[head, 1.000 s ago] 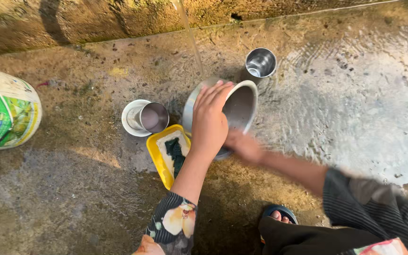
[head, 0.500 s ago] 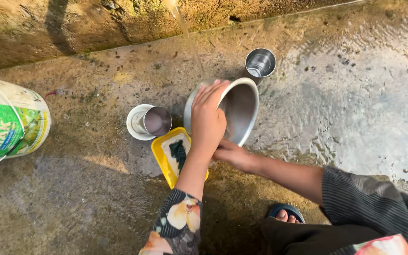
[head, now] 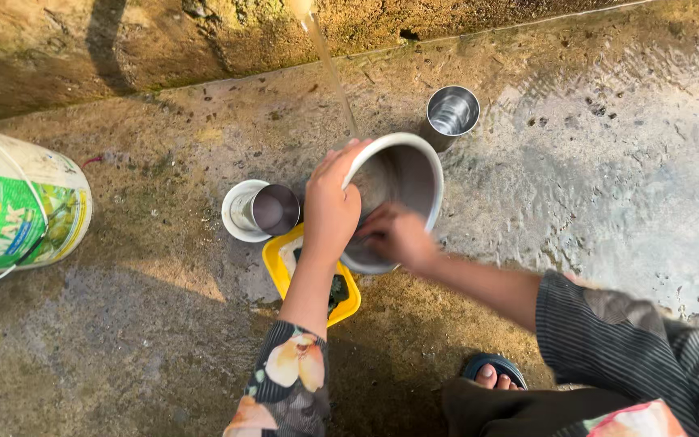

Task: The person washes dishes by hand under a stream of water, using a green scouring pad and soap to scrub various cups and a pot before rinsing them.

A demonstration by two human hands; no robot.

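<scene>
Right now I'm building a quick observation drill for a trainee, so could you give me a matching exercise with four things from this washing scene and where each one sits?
Things:
1. steel bowl
2. steel tumbler
3. yellow tray
4. plastic bucket

Places:
A. lying at the far left edge
B. standing alone by the wall, beyond the bowl
C. gripped at the rim by the left hand, right hand inside it
D. on the ground under the left forearm

Pairs: 1-C, 2-B, 3-D, 4-A
</scene>
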